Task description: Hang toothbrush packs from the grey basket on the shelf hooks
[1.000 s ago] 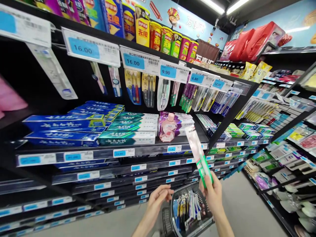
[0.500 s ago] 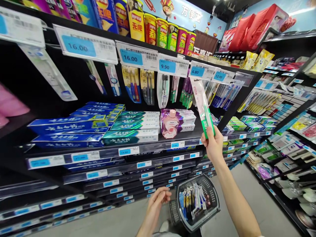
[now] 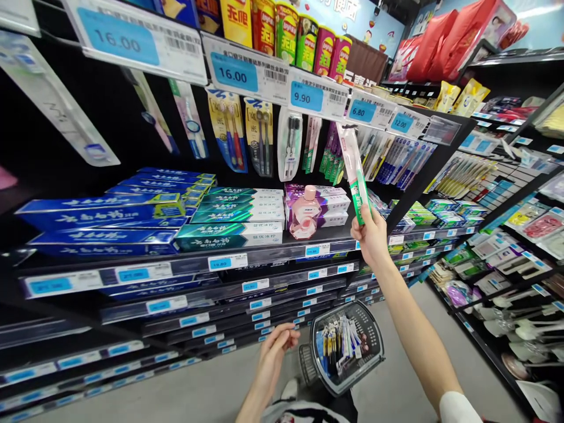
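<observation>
My right hand (image 3: 371, 230) is closed around the lower end of a packaged toothbrush (image 3: 353, 170) with a clear top and green bottom. The pack stands nearly upright, its top close under the 6.80 price tag, in front of other hanging toothbrushes (image 3: 331, 154). Low in front of the shelves, my left hand (image 3: 277, 343) is empty, its fingers loosely bent and apart. Just right of it is a dark shopping basket (image 3: 379, 346) holding several packaged toothbrushes (image 3: 341, 341) and something pink.
Blue toothpaste boxes (image 3: 101, 241), green toothpaste boxes (image 3: 229, 235) and a pink bottle (image 3: 305, 214) stand on the shelf below the hanging brushes. Price tags (image 3: 233, 73) line the upper shelf edge, with chip cans (image 3: 286, 32) above. Another stocked rack (image 3: 506, 305) runs along the right.
The view has shifted, bringing the shelf closer. My right hand still holds the toothbrush pack, now slightly left and higher in view. My left hand stays beside the basket.
</observation>
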`<control>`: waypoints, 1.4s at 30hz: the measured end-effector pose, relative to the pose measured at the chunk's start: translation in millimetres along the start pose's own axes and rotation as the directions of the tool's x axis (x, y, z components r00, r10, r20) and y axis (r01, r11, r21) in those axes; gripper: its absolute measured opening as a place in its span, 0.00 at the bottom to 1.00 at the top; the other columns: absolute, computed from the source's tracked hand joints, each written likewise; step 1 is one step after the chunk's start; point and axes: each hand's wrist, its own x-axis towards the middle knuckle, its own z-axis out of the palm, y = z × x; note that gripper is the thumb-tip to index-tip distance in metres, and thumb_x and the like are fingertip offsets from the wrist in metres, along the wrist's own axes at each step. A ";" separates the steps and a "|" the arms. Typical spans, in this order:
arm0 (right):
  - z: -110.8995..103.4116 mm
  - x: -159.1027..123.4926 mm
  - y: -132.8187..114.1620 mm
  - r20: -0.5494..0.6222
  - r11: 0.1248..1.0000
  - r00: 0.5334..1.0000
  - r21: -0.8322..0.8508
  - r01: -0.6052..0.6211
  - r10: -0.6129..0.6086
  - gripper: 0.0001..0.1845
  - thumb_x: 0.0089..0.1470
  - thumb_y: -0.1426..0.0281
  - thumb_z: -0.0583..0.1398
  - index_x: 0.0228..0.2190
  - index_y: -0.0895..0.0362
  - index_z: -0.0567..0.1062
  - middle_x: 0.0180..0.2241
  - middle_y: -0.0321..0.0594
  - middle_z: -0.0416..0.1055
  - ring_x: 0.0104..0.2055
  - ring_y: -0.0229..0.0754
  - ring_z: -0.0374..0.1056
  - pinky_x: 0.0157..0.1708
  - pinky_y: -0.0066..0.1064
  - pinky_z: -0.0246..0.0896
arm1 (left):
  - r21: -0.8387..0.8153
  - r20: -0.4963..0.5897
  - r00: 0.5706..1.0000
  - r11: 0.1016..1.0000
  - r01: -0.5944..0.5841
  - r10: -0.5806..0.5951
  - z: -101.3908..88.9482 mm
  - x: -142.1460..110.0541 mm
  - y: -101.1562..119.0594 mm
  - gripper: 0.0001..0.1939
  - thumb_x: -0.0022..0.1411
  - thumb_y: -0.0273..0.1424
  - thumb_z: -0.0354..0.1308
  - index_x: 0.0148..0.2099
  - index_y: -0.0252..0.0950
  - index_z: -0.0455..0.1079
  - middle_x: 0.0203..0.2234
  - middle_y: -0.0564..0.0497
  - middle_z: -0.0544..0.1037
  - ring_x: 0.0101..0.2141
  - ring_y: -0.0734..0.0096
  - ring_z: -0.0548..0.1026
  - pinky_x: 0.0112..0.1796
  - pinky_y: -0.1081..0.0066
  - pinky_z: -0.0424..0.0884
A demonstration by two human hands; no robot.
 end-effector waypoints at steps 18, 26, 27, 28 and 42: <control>69.9 156.2 39.8 -0.052 0.940 0.939 0.052 -0.336 0.339 0.22 0.63 0.52 0.60 0.28 0.54 0.61 0.17 0.26 0.63 0.14 0.26 0.43 0.12 0.18 0.40 | -0.119 -0.239 0.971 0.992 -0.036 0.007 -59.9 -8.9 -7.9 0.25 0.43 0.48 0.75 0.39 0.37 0.82 0.30 0.46 0.82 0.32 0.63 0.75 0.37 0.68 0.72; 82.8 167.7 53.2 -0.016 0.889 0.897 0.144 -0.434 0.441 0.18 0.67 0.56 0.57 0.30 0.54 0.63 0.21 0.28 0.65 0.14 0.27 0.47 0.11 0.16 0.44 | -0.175 -0.343 0.939 0.983 -0.052 -0.011 -74.2 -16.6 -9.0 0.27 0.33 0.47 0.78 0.36 0.38 0.82 0.29 0.45 0.83 0.32 0.63 0.76 0.34 0.70 0.73; 80.9 167.2 54.0 0.011 0.866 0.876 0.144 -0.478 0.482 0.17 0.67 0.56 0.57 0.32 0.55 0.65 0.23 0.31 0.68 0.15 0.27 0.50 0.11 0.16 0.48 | -0.176 -0.340 0.940 0.983 -0.056 -0.008 -75.1 -16.8 -9.6 0.27 0.34 0.46 0.78 0.37 0.38 0.82 0.30 0.45 0.83 0.32 0.62 0.77 0.34 0.69 0.74; 78.2 166.3 54.4 0.043 0.845 0.855 0.138 -0.517 0.516 0.16 0.67 0.55 0.56 0.34 0.55 0.66 0.25 0.33 0.70 0.15 0.29 0.53 0.12 0.17 0.52 | -0.173 -0.329 0.944 0.983 -0.058 -0.002 -76.2 -16.8 -10.5 0.26 0.35 0.46 0.77 0.38 0.39 0.82 0.30 0.45 0.83 0.33 0.61 0.78 0.35 0.68 0.74; -12.5 56.6 3.8 0.337 0.947 0.885 -0.126 -0.296 0.321 0.12 0.62 0.64 0.62 0.45 0.55 0.69 0.32 0.39 0.79 0.21 0.35 0.72 0.17 0.23 0.67 | -0.041 -0.251 0.967 0.998 -0.053 0.041 -58.5 -9.5 -15.9 0.21 0.45 0.45 0.73 0.41 0.42 0.80 0.30 0.47 0.82 0.33 0.62 0.76 0.35 0.65 0.72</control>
